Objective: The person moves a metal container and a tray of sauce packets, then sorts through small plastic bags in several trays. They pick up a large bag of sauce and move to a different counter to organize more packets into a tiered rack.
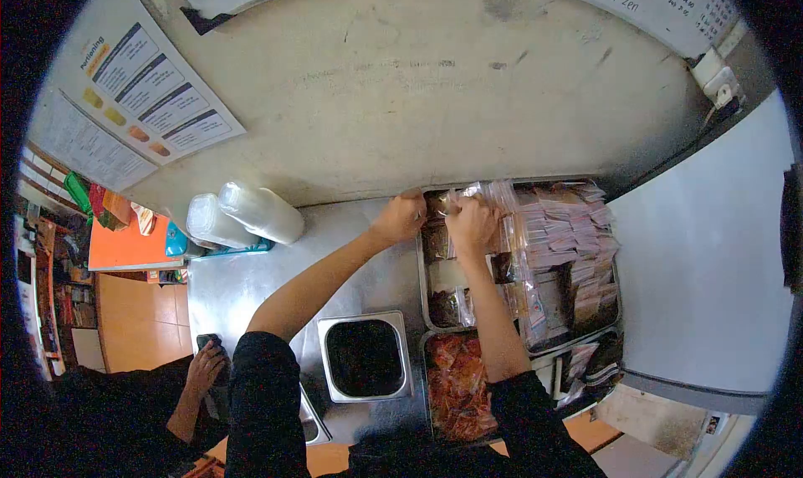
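Observation:
Both my arms reach forward over a steel counter. My left hand (400, 218) is at the back left corner of a metal tray (424, 290), its fingers curled; what they hold, if anything, is hidden. Just right of it, my right hand (473, 224) is closed on a small clear plastic packet (447, 203) over the same tray. Dark-filled packets lie under and around this hand. Rows of pale, thin packets (565, 223) fill the tray's right side.
A square steel container with dark contents (365, 357) stands left of my right forearm. Red-orange packets (458, 386) fill a nearer tray. Stacked plastic cups (261, 213) stand at the back left. Another person's hand (203, 369) holds a phone at the counter's left edge.

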`<state>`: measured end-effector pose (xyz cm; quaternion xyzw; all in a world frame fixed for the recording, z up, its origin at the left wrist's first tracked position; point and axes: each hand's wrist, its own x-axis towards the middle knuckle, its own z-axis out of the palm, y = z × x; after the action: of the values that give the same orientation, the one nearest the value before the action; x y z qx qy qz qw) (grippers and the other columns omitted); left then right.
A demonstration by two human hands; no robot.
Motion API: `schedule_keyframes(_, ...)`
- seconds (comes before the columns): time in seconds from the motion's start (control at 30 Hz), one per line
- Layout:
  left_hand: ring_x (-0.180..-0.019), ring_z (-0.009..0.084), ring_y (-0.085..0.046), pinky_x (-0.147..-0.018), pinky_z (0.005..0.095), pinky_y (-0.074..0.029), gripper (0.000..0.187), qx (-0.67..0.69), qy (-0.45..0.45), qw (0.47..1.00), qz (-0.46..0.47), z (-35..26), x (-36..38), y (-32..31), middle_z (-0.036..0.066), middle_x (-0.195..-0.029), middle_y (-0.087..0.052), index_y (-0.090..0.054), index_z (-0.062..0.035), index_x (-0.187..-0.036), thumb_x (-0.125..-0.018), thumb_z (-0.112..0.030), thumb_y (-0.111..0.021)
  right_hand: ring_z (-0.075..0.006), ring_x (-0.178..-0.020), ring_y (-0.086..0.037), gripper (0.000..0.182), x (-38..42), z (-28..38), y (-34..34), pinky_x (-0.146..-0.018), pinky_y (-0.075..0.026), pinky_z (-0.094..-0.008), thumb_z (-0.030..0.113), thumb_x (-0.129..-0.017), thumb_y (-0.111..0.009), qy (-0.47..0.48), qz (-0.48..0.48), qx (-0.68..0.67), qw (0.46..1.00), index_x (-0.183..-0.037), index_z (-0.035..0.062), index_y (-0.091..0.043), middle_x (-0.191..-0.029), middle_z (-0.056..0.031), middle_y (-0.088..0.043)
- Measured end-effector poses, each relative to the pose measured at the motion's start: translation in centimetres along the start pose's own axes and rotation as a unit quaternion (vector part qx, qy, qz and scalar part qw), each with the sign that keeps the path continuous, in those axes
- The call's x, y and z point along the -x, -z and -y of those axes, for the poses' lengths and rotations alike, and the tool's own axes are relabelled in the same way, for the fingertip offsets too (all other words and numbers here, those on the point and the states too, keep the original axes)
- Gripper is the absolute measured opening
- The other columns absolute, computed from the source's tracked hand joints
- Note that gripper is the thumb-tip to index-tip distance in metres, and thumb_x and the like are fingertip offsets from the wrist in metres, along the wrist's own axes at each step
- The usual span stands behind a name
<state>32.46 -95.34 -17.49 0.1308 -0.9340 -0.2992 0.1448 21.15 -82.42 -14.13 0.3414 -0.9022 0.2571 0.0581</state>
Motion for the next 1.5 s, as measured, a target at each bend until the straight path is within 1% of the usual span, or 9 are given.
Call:
schedule_keyframes(0.37,-0.117,0.0308,-0.047,-0.104,0.0499,-0.028,0.028,-0.273,-0.034,0.958,0.086,-2.2,-0.4,-0.5,0.012,-0.111,-0.06,-0.066,-0.0073,-0.093,-0.078,-0.03,-0.062,-0.0418,-0.072,-0.062,0.024,-1.1,1.1,0.0,-0.062,-0.05,-0.0478,0.02,-0.074,-0.069,0.067,0.066,-0.055,0.994,-0.079,-0.0033,-0.063,-0.079,-0.026,-0.062)
schedule_keyframes(0.43,-0.121,0.0321,-0.043,-0.106,0.0521,-0.026,0.029,-0.301,-0.02,0.945,0.13,-2.7,-0.5,0.3,0.012,-0.116,-0.059,-0.066,-0.0111,-0.099,-0.079,-0.032,-0.062,-0.0379,-0.073,-0.06,0.031,-1.1,-1.7,-1.9,-0.066,-0.046,-0.0483,0.027,-0.074,-0.071,0.044,-0.103,-0.136,0.984,-0.081,0.0014,-0.057,-0.076,-0.0178,-0.062)
schedule_keyframes(0.53,-0.117,0.0309,-0.048,-0.104,0.0523,-0.027,0.031,-0.284,0.034,0.946,0.156,-4.1,-0.2,2.2,0.014,-0.111,-0.058,-0.063,-0.0031,-0.1,-0.078,-0.026,-0.061,-0.0381,-0.074,-0.061,0.026,-0.6,-0.9,2.1,-0.064,-0.046,-0.0498,0.019,-0.075,-0.069,-0.024,-0.009,-0.079,0.997,-0.091,0.0036,-0.056,-0.075,-0.0161,-0.062)
schedule_keyframes(0.6,-0.115,0.0338,-0.049,-0.101,0.0507,-0.033,0.031,-0.215,0.012,0.977,-0.005,-3.7,0.0,1.6,0.016,-0.109,-0.057,-0.061,-0.0026,-0.099,-0.075,-0.022,-0.064,-0.0383,-0.074,-0.061,0.022,-0.8,-0.7,2.7,-0.063,-0.046,-0.0502,0.016,-0.075,-0.068,-0.033,0.031,-0.035,0.998,-0.089,0.0036,-0.057,-0.074,-0.0158,-0.062)
schedule_keyframes(0.67,-0.112,0.0348,-0.05,-0.097,0.0491,-0.038,0.03,-0.13,0.049,0.99,-0.024,-3.9,-0.3,1.0,0.017,-0.106,-0.058,-0.06,-0.0018,-0.097,-0.073,-0.02,-0.066,-0.0392,-0.089,-0.062,0.043,-1.3,-1.2,1.9,-0.078,-0.046,-0.0521,0.027,-0.076,-0.067,-0.017,0.112,-0.015,0.993,-0.11,0.0022,-0.058,-0.104,-0.0224,-0.062)
schedule_keyframes(0.87,-0.095,0.0393,-0.055,-0.083,0.0448,-0.046,0.028,-0.016,0.028,0.997,-0.069,-2.2,-1.4,-0.5,0.019,-0.097,-0.055,-0.059,-0.0011,-0.084,-0.07,-0.021,-0.074,-0.0352,-0.101,-0.055,0.038,-2.7,-1.2,-0.3,-0.084,-0.042,-0.0553,0.029,-0.073,-0.068,0.062,0.036,0.051,0.996,-0.101,0.0028,-0.063,-0.114,-0.0191,-0.054)
schedule_keyframes(1.13,-0.093,0.0369,-0.055,-0.083,0.0452,-0.045,0.026,-0.038,0.016,0.993,-0.107,-1.7,0.1,-0.9,0.018,-0.089,-0.062,-0.065,0.0004,-0.072,-0.082,-0.023,-0.063,-0.0369,-0.089,-0.059,0.032,-1.3,-6.7,7.0,-0.075,-0.047,-0.0457,0.031,-0.075,-0.069,0.002,-0.017,-0.057,0.998,-0.088,0.0026,-0.062,-0.088,-0.0171,-0.061)
schedule_keyframes(1.27,-0.091,0.0345,-0.057,-0.082,0.0454,-0.046,0.018,-0.016,0.024,0.988,-0.149,-2.3,1.9,0.8,0.016,-0.084,-0.063,-0.066,-0.0025,-0.075,-0.08,-0.019,-0.06,-0.0363,-0.08,-0.063,0.043,3.0,-12.1,12.0,-0.07,-0.048,-0.0482,0.039,-0.069,-0.075,-0.062,0.134,0.07,0.987,-0.087,0.0034,-0.059,-0.084,-0.0157,-0.065)
schedule_keyframes(1.5,-0.075,0.0383,-0.059,-0.07,0.0469,-0.047,0.021,0.038,0.081,0.99,-0.111,-7.1,2.1,-0.5,0.022,-0.079,-0.06,-0.066,-0.0036,-0.074,-0.067,-0.023,-0.064,-0.0355,-0.08,-0.064,0.032,5.8,-11.5,8.5,-0.072,-0.049,-0.0455,0.035,-0.07,-0.073,-0.066,0.104,0.097,0.988,-0.081,0.0054,-0.07,-0.083,-0.0168,-0.068)
